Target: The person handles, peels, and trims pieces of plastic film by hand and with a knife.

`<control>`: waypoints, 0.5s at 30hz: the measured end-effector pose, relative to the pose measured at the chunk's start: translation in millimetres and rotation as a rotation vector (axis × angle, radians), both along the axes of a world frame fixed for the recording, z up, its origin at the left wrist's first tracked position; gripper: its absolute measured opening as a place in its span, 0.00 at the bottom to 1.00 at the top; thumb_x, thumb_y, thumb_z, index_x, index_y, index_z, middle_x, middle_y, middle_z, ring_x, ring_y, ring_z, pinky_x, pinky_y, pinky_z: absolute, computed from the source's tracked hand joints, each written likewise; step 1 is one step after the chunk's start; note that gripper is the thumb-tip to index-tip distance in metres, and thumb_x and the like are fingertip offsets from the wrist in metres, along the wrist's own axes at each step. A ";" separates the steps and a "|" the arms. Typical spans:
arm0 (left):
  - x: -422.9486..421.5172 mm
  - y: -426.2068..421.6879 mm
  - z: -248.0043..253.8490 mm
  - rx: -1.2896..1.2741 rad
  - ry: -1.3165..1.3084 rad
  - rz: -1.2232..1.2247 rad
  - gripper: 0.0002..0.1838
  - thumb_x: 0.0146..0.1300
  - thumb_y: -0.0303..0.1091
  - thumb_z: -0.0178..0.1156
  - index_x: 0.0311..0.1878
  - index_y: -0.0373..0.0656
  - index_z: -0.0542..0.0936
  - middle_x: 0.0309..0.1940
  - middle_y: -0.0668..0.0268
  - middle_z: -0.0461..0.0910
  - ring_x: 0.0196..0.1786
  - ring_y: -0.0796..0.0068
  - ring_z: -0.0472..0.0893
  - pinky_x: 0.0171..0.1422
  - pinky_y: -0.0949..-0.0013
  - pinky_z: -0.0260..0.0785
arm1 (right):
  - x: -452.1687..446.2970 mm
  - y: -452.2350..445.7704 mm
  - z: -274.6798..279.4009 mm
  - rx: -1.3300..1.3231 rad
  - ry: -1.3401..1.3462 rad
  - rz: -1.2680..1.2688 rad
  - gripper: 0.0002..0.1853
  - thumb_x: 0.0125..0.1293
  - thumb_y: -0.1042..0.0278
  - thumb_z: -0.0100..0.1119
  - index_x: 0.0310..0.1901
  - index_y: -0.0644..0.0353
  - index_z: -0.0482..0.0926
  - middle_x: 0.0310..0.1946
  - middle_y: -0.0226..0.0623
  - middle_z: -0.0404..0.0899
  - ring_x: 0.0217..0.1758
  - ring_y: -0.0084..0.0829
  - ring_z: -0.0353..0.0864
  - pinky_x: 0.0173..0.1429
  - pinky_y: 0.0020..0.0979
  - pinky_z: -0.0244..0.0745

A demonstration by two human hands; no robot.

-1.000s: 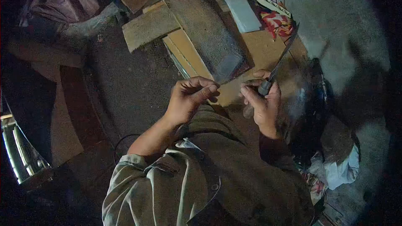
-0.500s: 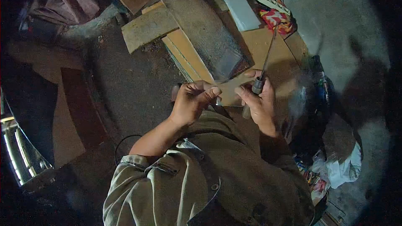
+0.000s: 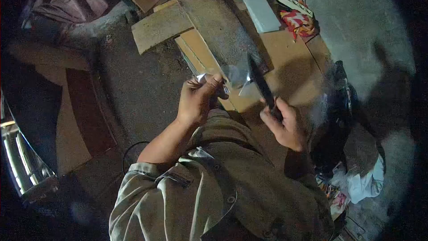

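My left hand [image 3: 198, 96] is closed in a pinch on a crumpled piece of clear plastic film [image 3: 235, 73]. The film stretches from the fingertips toward the right and catches bright glints. My right hand [image 3: 287, 127] is wrapped round the handle of a knife [image 3: 263, 82]. Its long dark blade slants up and to the left, and the tip lies close to the right edge of the film. Whether blade and film touch, I cannot tell. The palm and fingers hide most of the handle.
Beyond the hands lies a worn dark board [image 3: 214, 22] over cardboard [image 3: 285, 51]. A white flat piece [image 3: 259, 11], a power strip [image 3: 292, 3] and a red-yellow cloth [image 3: 298, 22] sit at the far right. Plastic bags [image 3: 365, 180] lie at the lower right.
The knife has swung from pointing up and right to pointing up and left, its blade now showing broader. My right hand moved slightly down and right. The film now shows spread beside my left hand.
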State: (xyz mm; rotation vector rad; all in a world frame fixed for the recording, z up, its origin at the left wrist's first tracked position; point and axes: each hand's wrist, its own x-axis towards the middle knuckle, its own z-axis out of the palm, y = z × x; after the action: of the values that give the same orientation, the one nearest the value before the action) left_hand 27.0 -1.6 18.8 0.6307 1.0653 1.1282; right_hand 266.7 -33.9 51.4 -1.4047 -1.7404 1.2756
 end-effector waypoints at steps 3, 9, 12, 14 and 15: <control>-8.1 4.4 2.1 0.006 -0.084 0.052 0.13 0.63 0.41 0.62 0.31 0.41 0.80 0.21 0.66 0.80 0.21 0.83 0.74 0.23 0.77 0.60 | -0.7 -5.8 6.0 0.001 -0.070 0.126 0.11 0.63 0.65 0.61 0.41 0.63 0.74 0.27 0.35 0.75 0.29 0.26 0.75 0.37 0.29 0.71; -11.7 9.0 4.6 0.074 -0.032 0.134 0.13 0.63 0.40 0.62 0.33 0.39 0.80 0.23 0.66 0.79 0.26 0.77 0.80 0.27 0.75 0.63 | 8.9 -12.1 -1.0 0.050 -0.369 0.173 0.15 0.60 0.58 0.63 0.38 0.62 0.75 0.24 0.44 0.76 0.26 0.39 0.79 0.32 0.34 0.72; -11.2 7.8 6.4 0.069 -0.013 0.151 0.13 0.63 0.40 0.62 0.34 0.38 0.80 0.24 0.65 0.80 0.28 0.76 0.81 0.28 0.74 0.64 | 6.6 -15.4 -7.9 -0.022 -0.203 0.060 0.14 0.61 0.59 0.63 0.40 0.62 0.75 0.27 0.47 0.77 0.30 0.41 0.80 0.35 0.35 0.72; -10.6 4.5 9.6 -0.007 -0.037 0.091 0.12 0.63 0.39 0.62 0.35 0.38 0.80 0.27 0.64 0.81 0.30 0.76 0.81 0.29 0.75 0.65 | 9.5 -22.8 -34.1 0.044 -0.198 0.004 0.16 0.62 0.59 0.62 0.42 0.64 0.76 0.29 0.49 0.77 0.33 0.43 0.80 0.38 0.36 0.73; -8.7 2.0 9.9 -0.005 -0.036 0.090 0.12 0.63 0.39 0.62 0.35 0.38 0.80 0.27 0.64 0.81 0.30 0.76 0.81 0.29 0.75 0.65 | 5.4 -22.7 -34.9 0.109 -0.194 -0.051 0.17 0.63 0.59 0.62 0.44 0.65 0.76 0.32 0.51 0.78 0.36 0.44 0.81 0.41 0.36 0.74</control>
State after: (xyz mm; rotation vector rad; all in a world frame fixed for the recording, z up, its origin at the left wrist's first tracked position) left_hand 18.3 0.4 28.7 0.5612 1.0742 1.2104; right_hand 272.1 -56.6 16.5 -1.5415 -1.8580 1.0295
